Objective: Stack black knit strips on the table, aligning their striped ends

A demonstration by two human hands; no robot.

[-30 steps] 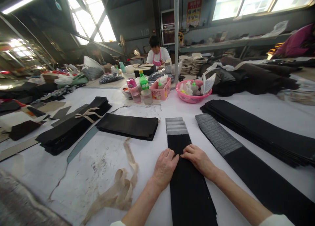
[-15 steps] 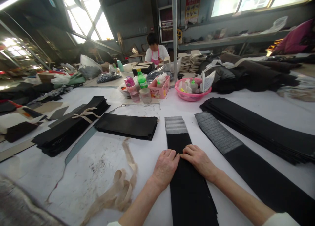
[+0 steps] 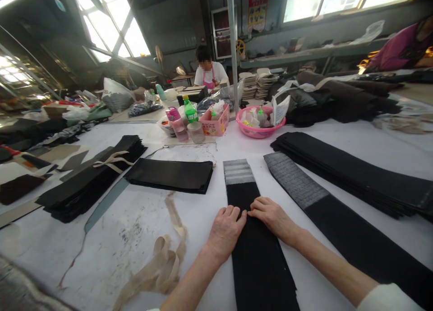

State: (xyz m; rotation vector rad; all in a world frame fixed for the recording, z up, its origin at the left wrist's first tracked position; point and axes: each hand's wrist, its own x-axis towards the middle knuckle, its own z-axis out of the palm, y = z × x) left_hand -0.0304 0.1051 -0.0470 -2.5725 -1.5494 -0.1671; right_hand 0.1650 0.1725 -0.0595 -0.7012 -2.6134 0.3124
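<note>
A stack of long black fabric-like strips [image 3: 260, 261] lies lengthwise before me, its far end showing stepped grey bands [image 3: 238, 171]. My left hand [image 3: 226, 232] rests on the stack's left side with curled fingers. From the right edge, my right hand [image 3: 270, 216] reaches in, fingers pinched together. Both hands are closed at the top strip, thumbs and fingertips almost meeting over its middle. What exactly the fingertips pinch is partly hidden. Right of it lies another black stack [image 3: 358, 229] with its grey end [image 3: 296, 178] fanned out.
A third black stack [image 3: 355, 171] lies farther right. On the left are a short black stack [image 3: 169, 173], a tied bundle [image 3: 91, 175] and a loose beige cloth strip [image 3: 169, 257]. Behind stand a pink basin [image 3: 259, 131], a pink box [image 3: 216, 123] and a green bottle [image 3: 190, 110]. A co-worker [image 3: 211, 74] sits beyond.
The view has shifted slightly, so the background sits a little farther left. My hands stay at nearly the same place on the black strip.
</note>
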